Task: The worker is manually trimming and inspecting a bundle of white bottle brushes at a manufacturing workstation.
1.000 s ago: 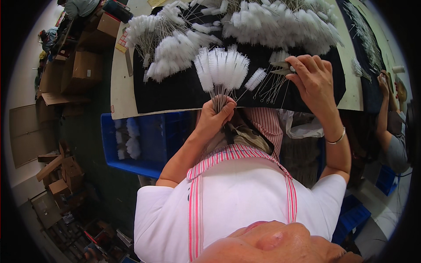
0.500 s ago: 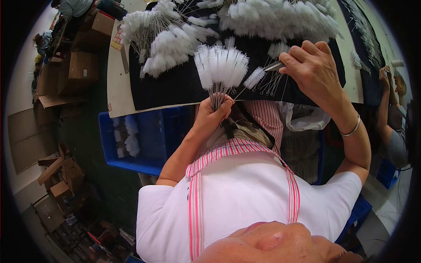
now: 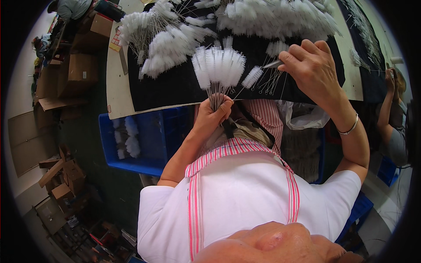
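Observation:
A fan of white bristle brushes (image 3: 219,66) with thin wire stems is bunched upright in my left hand (image 3: 213,115), whose fingers are closed round the stems near the table's front edge. One brush (image 3: 252,77) leans out to the right, apart from the fan, its stem running down toward my left hand. My right hand (image 3: 309,72) is closed on a slim, pointed metal tool (image 3: 273,64) that looks like tweezers. Its tip is beside the head of the leaning brush. Below the tool, several wire stems with looped ends (image 3: 272,85) lie on the black cloth (image 3: 175,90).
Big heaps of white brushes (image 3: 276,19) cover the table's far side, with another pile (image 3: 164,48) at left. A metal ruler (image 3: 123,61) lies on the left table edge. Below stand a blue bin (image 3: 131,164) and a plastic bag (image 3: 307,118). Another person's arm (image 3: 385,105) is at far right.
The brush fan and the leaning brush have shifted slightly left. Both hands keep their grips, and the tool's tip stays beside the leaning brush. The person at right has moved a little.

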Available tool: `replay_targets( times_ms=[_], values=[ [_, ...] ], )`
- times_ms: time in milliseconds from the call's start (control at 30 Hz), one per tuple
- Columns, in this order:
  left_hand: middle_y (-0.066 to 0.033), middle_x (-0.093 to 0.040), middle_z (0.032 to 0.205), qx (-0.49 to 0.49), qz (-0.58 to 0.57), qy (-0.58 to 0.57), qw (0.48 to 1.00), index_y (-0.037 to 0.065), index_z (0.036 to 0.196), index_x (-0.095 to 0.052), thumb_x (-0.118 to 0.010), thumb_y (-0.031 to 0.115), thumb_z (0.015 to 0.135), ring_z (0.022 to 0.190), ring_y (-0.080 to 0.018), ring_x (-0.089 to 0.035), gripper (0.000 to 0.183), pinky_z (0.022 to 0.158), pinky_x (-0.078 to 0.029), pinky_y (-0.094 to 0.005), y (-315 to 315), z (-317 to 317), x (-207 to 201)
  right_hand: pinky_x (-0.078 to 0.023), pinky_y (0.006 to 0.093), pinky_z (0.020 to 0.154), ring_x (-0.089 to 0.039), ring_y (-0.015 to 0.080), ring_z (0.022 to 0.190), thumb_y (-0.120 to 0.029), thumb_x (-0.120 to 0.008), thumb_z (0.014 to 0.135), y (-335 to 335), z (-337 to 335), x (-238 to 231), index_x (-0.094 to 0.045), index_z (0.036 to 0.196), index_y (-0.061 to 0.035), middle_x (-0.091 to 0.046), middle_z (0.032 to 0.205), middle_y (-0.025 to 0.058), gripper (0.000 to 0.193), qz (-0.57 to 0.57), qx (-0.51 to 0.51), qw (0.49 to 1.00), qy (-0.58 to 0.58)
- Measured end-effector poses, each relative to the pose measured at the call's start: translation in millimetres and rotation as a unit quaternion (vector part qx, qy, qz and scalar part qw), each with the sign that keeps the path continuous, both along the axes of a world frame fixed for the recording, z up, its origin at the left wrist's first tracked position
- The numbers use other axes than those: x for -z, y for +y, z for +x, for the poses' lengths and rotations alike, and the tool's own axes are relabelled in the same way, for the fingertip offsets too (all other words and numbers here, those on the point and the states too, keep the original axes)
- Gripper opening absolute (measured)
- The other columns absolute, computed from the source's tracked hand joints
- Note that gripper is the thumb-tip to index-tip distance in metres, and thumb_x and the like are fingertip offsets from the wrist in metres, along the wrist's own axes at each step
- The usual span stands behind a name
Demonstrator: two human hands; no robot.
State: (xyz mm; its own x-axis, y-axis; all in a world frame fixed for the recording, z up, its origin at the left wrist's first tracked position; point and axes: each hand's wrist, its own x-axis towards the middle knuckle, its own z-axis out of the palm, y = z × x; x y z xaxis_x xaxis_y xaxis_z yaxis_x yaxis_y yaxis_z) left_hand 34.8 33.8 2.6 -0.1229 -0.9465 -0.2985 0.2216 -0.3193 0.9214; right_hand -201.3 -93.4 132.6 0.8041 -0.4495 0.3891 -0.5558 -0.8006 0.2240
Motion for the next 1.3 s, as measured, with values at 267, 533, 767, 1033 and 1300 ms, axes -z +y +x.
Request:
replay_targets(
  times_ms=[267,533,767,1033,1300],
  values=[
    [-0.0049,-0.056,0.066,-0.012,0.035,0.152,0.988,0.004,0.105,-0.053,-0.057,0.023,0.09,0.053,-0.0094,-0.049,0.024,0.046,-0.036,-0.0206,-9.1,-21.6,-7.6,-0.04,0.0188,0.06,-0.05,0.0036,0.069,-0.012,-0.065,0.083,43.6,32.2,96.3,-0.061,0.094,0.0003,-0.058,0.076,-0.0027,0.017,0.59,0.038,0.662,-0.46],
    [-0.0064,-0.06,0.075,-0.067,0.069,0.111,0.989,0.003,0.109,-0.051,-0.057,0.022,0.09,0.055,-0.0092,-0.051,0.028,0.048,-0.039,-0.0207,-16.4,-23.5,10.9,-0.036,0.0184,0.055,-0.043,0.0018,0.062,-0.013,-0.06,0.087,43.9,41.4,124.9,-0.064,0.088,0.0005,-0.053,0.07,-0.0052,0.014,0.438,0.195,0.525,-0.704],
    [-0.0012,-0.048,0.072,-0.032,0.023,0.132,0.99,0.002,0.118,-0.044,-0.057,0.031,0.09,0.052,-0.0071,-0.043,0.042,0.047,-0.035,-0.0196,-14.2,-25.4,11.5,-0.036,0.0186,0.054,-0.044,0.0027,0.06,-0.018,-0.068,0.082,2.4,8.4,150.4,-0.066,0.091,-0.0019,-0.054,0.068,-0.0055,0.018,0.407,0.286,0.661,-0.562],
    [-0.0009,-0.049,0.075,-0.028,-0.004,0.093,0.995,0.008,0.108,-0.045,-0.056,0.033,0.09,0.056,-0.0069,-0.044,0.033,0.049,-0.036,-0.0192,-15.4,-33.3,23.7,-0.043,0.0177,0.055,-0.053,0.0034,0.063,-0.007,-0.066,0.08,69.6,83.7,138.0,-0.063,0.087,-0.0014,-0.06,0.071,-0.0013,0.009,0.573,0.095,0.504,-0.639],
    [-0.0074,-0.06,0.079,-0.109,0.013,0.148,0.983,0.01,0.085,-0.043,-0.06,0.01,0.087,0.062,-0.0138,-0.056,0.017,0.054,-0.045,-0.024,-17.3,-38.7,13.3,-0.037,0.0204,0.035,-0.047,0.0063,0.039,-0.009,-0.066,0.082,68.0,86.7,136.5,-0.059,0.085,-0.0016,-0.054,0.058,0.0006,0.01,0.595,0.108,0.422,-0.676]
  ],
)
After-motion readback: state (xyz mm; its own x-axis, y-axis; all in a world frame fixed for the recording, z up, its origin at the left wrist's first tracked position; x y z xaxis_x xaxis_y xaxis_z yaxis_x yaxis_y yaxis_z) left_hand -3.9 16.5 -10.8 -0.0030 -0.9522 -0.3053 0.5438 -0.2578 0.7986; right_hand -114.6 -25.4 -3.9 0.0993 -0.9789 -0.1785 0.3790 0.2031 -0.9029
